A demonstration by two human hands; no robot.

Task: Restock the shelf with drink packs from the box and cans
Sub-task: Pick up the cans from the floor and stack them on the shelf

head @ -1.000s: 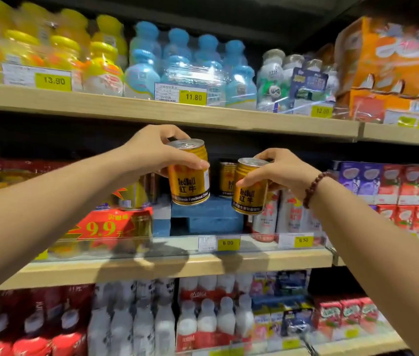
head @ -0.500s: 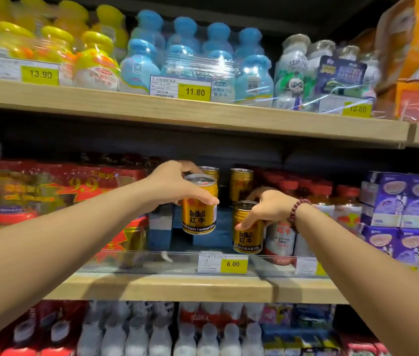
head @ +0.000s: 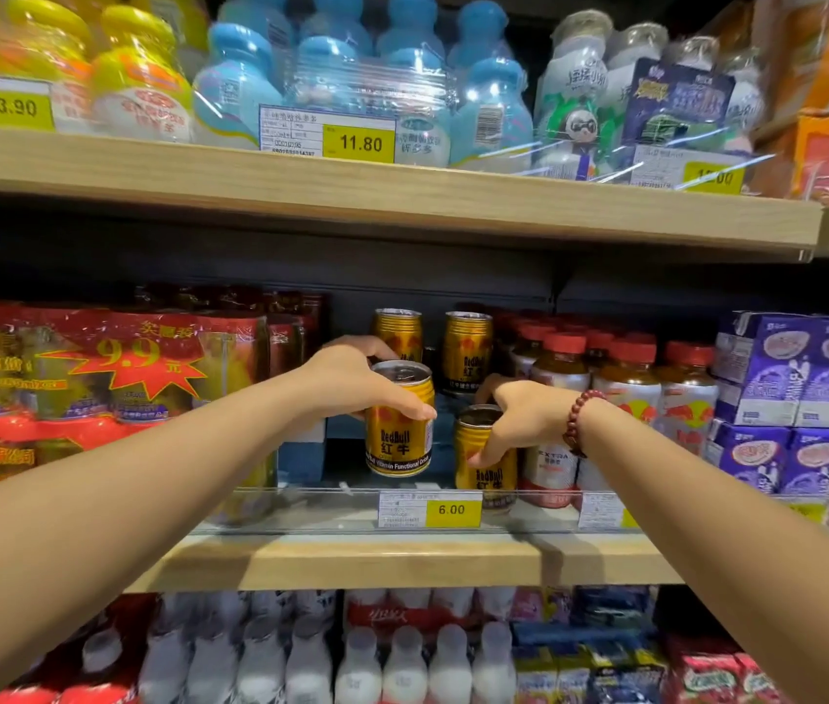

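A pale wooden middle shelf board (head: 402,561) spans the view, fronted by a clear plastic lip. Above it runs a second pale wooden board (head: 402,195). Between them, the dark grey back panel (head: 249,256) lies in shadow.

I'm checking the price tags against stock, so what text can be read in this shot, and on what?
"13.90": yellow tag, top shelf.
"11.80": yellow tag, top shelf.
"6.00": yellow tag, middle shelf.
"RedBull", "Vitamin Functional Drink": can in left hand.
"9.9": red starburst.
"EXTRA": bottle.
Fine print on the tags: blurred.
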